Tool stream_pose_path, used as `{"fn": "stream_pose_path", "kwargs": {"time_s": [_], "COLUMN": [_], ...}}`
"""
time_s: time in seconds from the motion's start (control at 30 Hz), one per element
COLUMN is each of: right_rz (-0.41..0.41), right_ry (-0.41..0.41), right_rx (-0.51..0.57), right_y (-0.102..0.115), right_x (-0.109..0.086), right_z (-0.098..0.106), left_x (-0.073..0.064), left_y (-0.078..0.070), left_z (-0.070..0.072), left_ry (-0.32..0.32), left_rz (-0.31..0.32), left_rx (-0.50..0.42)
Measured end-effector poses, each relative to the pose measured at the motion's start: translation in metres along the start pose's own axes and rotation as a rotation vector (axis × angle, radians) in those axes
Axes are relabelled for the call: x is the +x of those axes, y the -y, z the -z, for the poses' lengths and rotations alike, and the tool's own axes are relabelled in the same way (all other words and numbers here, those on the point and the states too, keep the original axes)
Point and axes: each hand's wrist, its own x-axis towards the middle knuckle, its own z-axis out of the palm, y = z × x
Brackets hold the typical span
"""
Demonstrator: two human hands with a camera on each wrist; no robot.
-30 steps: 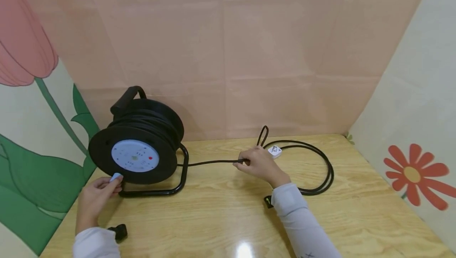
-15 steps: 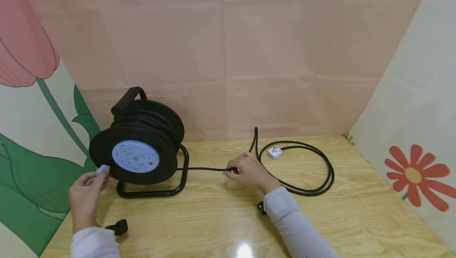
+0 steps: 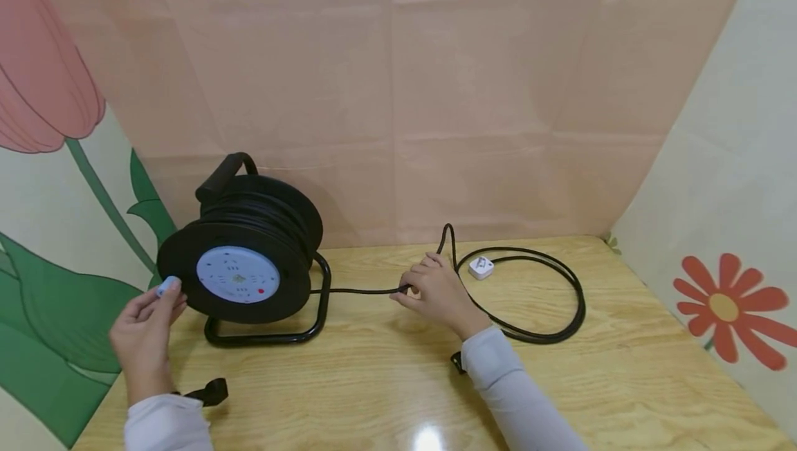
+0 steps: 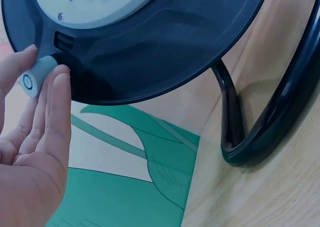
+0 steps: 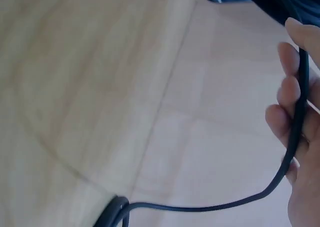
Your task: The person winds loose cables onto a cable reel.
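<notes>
A black cable reel (image 3: 249,212) with a pale blue socket panel (image 3: 238,274) stands on its tubular frame at left. My left hand (image 3: 144,337) pinches the light-blue knob (image 4: 39,76) at the left of the reel's front disc, thumb on one side and fingers on the other. Black cable (image 3: 361,291) runs taut-looking from the reel to my right hand (image 3: 438,295), whose fingers curl around it. In the right wrist view the cable (image 5: 297,117) crosses the fingers lengthwise and bends away below. Past that hand it rises in a narrow loop (image 3: 448,227).
Loose cable coils (image 3: 581,299) lie on the wooden table (image 3: 349,389) at right, with a white plug (image 3: 481,268) inside the ring. A pink sheet (image 3: 498,91) hangs behind the table. Black straps (image 3: 214,392) hang by the wrists.
My left hand and the knob have moved left and up along the disc's rim; the disc has turned clockwise. The right hand has shifted left with the cable, and the raised loop has moved left.
</notes>
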Motion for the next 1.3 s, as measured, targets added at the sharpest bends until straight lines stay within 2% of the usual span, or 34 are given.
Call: {"fn": "stream_pose_path", "kwargs": {"time_s": [0.13,0.27,0.33,0.43,0.6,0.77,0.97,1.1,1.3], "right_rz": [-0.04,-0.032,-0.013,0.0,-0.049,-0.062,-0.029,-0.029,-0.035], "right_ry": [-0.084,-0.096,-0.066,0.02,0.163,0.209,0.231,0.22,0.181], "right_rx": [-0.019,0.019,0.069,0.197,0.33,0.31,0.293,0.228,0.225], "right_y": [-0.009,-0.011,-0.009,-0.006,-0.004,-0.003,0.0,0.002,0.003], "right_x": [0.0,0.0,0.0,0.0,-0.001,-0.002,-0.001,-0.002,-0.003], "right_z": [0.002,0.002,0.002,0.001,-0.001,-0.004,-0.008,-0.008,-0.006], "left_x": [0.0,-0.001,-0.001,-0.002,-0.002,-0.006,-0.011,-0.014,-0.017], "left_y": [-0.002,-0.002,-0.003,-0.003,-0.003,-0.006,-0.011,-0.012,-0.013], "left_z": [-0.002,-0.002,-0.001,-0.002,-0.006,-0.012,-0.02,-0.024,-0.029], "left_ry": [-0.006,-0.006,-0.006,-0.007,-0.017,-0.013,0.012,-0.006,-0.028], "left_rz": [-0.014,-0.017,-0.028,-0.047,-0.077,-0.112,-0.19,-0.234,-0.273], "left_rx": [-0.013,-0.006,-0.008,-0.027,-0.063,-0.079,-0.075,-0.029,0.014]}}
